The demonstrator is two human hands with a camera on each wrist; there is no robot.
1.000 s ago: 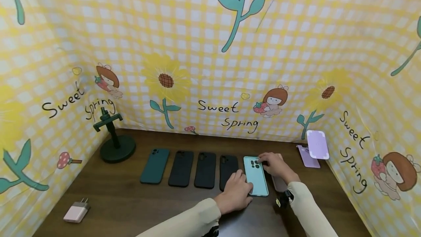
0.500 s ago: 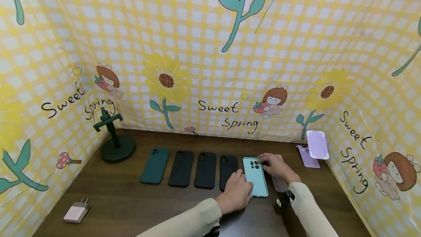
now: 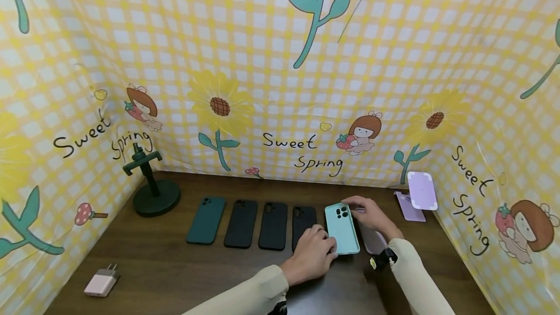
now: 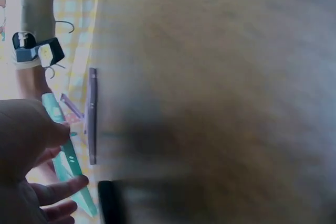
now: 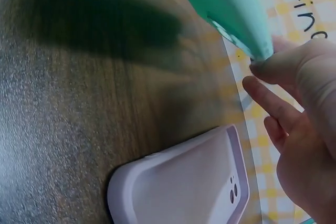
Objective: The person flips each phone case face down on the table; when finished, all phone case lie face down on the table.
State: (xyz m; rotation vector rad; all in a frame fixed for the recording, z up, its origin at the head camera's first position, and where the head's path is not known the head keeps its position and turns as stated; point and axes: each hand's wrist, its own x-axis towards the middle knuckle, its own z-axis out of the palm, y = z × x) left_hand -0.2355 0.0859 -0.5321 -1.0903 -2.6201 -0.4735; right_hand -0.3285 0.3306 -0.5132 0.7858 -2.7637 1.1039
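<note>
A mint phone case (image 3: 343, 232) is tilted up off the brown table, its hollow inner side facing me. My left hand (image 3: 311, 254) holds its lower left corner; in the left wrist view thumb and fingers lie about the mint case (image 4: 85, 200). At the upper right corner my right hand (image 3: 373, 218) pinches it, thumb and finger meeting on the mint case (image 5: 231, 11) in the right wrist view. Under the right hand lies a pale lilac phone case (image 5: 176, 187), hollow side up. A black phone case (image 3: 304, 222) is partly hidden behind my left hand.
Left of the hands, two more black cases (image 3: 273, 226) (image 3: 240, 224) and a dark teal case (image 3: 206, 220) lie in a row. A green stand (image 3: 156, 198) is back left, a lilac stand (image 3: 422, 191) back right. A pink charger (image 3: 101, 282) lies front left. Patterned cloth walls surround the table.
The mint case has risen off the table and shifted slightly, its top end tipping up. My right hand has moved up with it; more of the lilac case shows.
</note>
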